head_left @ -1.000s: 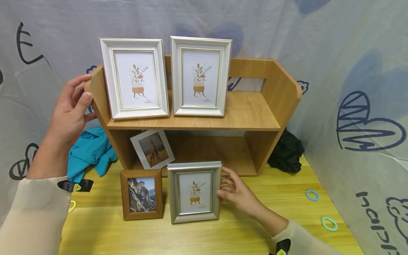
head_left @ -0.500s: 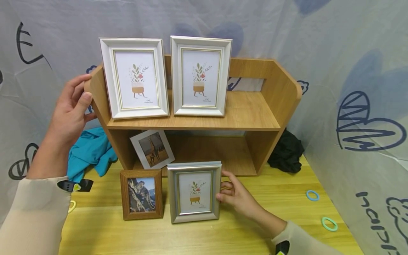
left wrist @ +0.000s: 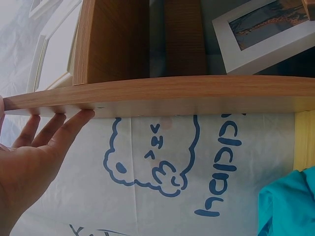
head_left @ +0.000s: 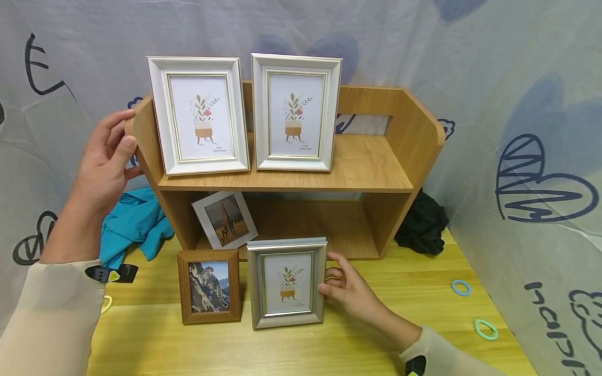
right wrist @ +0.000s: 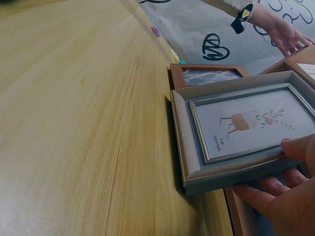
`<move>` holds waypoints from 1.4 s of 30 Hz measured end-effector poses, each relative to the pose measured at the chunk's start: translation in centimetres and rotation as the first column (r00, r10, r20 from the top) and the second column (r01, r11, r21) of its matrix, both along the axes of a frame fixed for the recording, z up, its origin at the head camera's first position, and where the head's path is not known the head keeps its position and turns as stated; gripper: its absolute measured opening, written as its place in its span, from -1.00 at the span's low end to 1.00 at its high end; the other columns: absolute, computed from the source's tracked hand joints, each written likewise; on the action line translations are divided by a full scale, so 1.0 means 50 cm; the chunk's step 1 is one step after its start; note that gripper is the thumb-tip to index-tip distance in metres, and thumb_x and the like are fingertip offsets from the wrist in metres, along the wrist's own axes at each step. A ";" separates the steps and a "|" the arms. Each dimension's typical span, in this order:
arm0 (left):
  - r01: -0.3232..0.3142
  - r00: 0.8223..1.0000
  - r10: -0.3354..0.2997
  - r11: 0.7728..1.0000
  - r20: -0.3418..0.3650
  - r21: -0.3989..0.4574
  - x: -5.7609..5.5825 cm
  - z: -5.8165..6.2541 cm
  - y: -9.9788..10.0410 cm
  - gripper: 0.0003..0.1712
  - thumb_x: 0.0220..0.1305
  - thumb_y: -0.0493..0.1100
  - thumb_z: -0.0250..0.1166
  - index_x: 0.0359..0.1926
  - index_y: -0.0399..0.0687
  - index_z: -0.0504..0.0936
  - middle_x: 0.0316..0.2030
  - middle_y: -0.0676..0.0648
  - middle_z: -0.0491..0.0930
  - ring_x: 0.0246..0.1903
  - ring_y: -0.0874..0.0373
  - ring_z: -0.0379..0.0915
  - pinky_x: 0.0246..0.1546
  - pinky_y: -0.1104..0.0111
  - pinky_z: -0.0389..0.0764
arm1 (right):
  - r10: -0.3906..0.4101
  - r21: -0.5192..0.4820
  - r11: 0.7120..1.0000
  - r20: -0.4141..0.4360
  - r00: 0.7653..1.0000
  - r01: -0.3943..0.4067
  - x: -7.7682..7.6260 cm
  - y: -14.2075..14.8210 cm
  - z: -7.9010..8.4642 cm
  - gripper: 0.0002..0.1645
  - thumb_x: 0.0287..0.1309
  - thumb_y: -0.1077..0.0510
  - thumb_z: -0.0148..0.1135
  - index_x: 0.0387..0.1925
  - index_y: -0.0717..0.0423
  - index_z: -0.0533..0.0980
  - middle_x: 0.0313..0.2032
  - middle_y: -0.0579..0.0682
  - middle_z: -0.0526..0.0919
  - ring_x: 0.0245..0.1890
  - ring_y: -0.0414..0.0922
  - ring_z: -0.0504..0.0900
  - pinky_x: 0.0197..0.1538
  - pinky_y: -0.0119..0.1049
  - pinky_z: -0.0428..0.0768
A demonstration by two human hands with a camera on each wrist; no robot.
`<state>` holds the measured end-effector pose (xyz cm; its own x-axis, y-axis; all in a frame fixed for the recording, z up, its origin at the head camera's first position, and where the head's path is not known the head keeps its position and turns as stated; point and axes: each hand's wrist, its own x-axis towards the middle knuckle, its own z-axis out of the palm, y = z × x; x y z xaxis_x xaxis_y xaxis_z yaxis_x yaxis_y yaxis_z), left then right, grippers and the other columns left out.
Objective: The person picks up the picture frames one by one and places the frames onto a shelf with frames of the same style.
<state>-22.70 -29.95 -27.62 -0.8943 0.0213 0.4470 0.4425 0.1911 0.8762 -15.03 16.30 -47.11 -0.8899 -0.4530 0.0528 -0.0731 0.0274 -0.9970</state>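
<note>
My right hand [head_left: 352, 290] holds a silver picture frame [head_left: 253, 284] by its right edge, thumb on the front and fingers behind. This frame stands upright on the table, in front of the shelf. At the upper left, my left hand [head_left: 103, 156] grips the side panel of the wooden shelf [head_left: 367, 162]; in the left wrist view its fingers [left wrist: 74, 129] lie against the panel's outer face. Left of the silver frame stands a brown picture frame [head_left: 185, 287] with a leopard photo. Two white picture frames, one left [head_left: 162, 115] and one right [head_left: 260, 115], stand on the top shelf.
A small white frame [head_left: 207, 222] with a giraffe photo leans tilted in the lower compartment. Teal cloth [head_left: 136, 224] and black cloth [head_left: 423, 224] lie beside the shelf. Blue [head_left: 461, 288] and green rings [head_left: 486, 330] are at right on the table [head_left: 376, 350]; a patterned curtain [head_left: 494, 78] hangs around.
My right hand has shifted very slightly on the silver picture frame's edge. The frames, the shelf and my left hand have stayed in place.
</note>
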 end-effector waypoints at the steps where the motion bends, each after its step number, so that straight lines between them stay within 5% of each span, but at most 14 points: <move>1: -0.001 1.000 0.001 1.000 0.001 0.001 0.000 0.000 0.000 -0.40 0.62 -0.08 0.00 0.58 0.35 0.18 0.58 -0.01 0.10 0.43 -0.05 0.12 0.36 0.03 0.43 | -0.002 -0.001 1.000 -0.001 1.000 0.002 0.000 0.000 0.000 -0.13 0.35 0.37 0.29 0.51 0.31 0.04 0.07 0.44 0.57 -0.11 -0.15 0.70 -0.05 -0.24 0.75; 13: 0.040 0.999 -0.039 0.999 -0.022 0.035 0.001 -0.002 0.000 -0.41 0.61 -0.08 0.01 0.57 0.29 0.21 0.57 -0.06 0.11 0.39 -0.06 0.15 -0.01 0.50 0.63 | -0.038 0.013 0.999 0.004 0.999 0.038 0.001 0.018 0.018 -0.11 0.35 0.35 0.30 0.53 0.27 0.03 0.07 0.34 0.59 -0.09 -0.11 0.70 -0.08 -0.20 0.76; 19: 0.056 0.998 -0.054 0.998 -0.032 0.042 -0.001 -0.003 -0.002 -0.41 0.61 -0.09 0.01 0.57 0.26 0.21 0.56 -0.07 0.11 0.39 -0.06 0.15 0.00 0.50 0.64 | -0.072 0.043 0.997 0.009 0.997 0.072 0.002 0.034 0.036 -0.09 0.34 0.33 0.31 0.55 0.20 0.04 0.08 0.34 0.59 -0.04 -0.07 0.69 -0.04 -0.12 0.76; 30: 0.011 1.000 -0.011 1.000 -0.012 -0.004 -0.001 -0.004 -0.003 -0.40 0.62 -0.07 -0.01 0.58 0.33 0.18 0.57 -0.03 0.10 0.41 -0.05 0.11 0.33 0.12 0.51 | -0.110 0.085 0.990 0.007 0.994 0.109 0.011 0.070 0.079 -0.04 0.37 0.31 0.30 0.58 0.21 -0.05 0.01 0.20 0.51 -0.10 -0.11 0.67 -0.02 -0.06 0.75; 42: 0.039 0.999 -0.039 0.999 -0.036 0.015 -0.002 -0.003 -0.002 -0.41 0.62 -0.09 0.00 0.58 0.28 0.19 0.57 -0.05 0.11 0.40 -0.06 0.14 0.08 0.46 0.63 | -0.129 0.084 0.988 -0.030 0.991 0.131 0.016 0.102 0.134 -0.07 0.40 0.32 0.25 0.57 0.17 -0.06 -0.07 0.12 0.45 -0.08 -0.14 0.67 -0.03 -0.09 0.75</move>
<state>-22.80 -30.06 -27.78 -0.8763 0.0484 0.4793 0.4805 0.1595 0.8624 -14.25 21.41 -40.41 -0.9406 -0.3370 0.0410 -0.0873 0.1235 -0.9885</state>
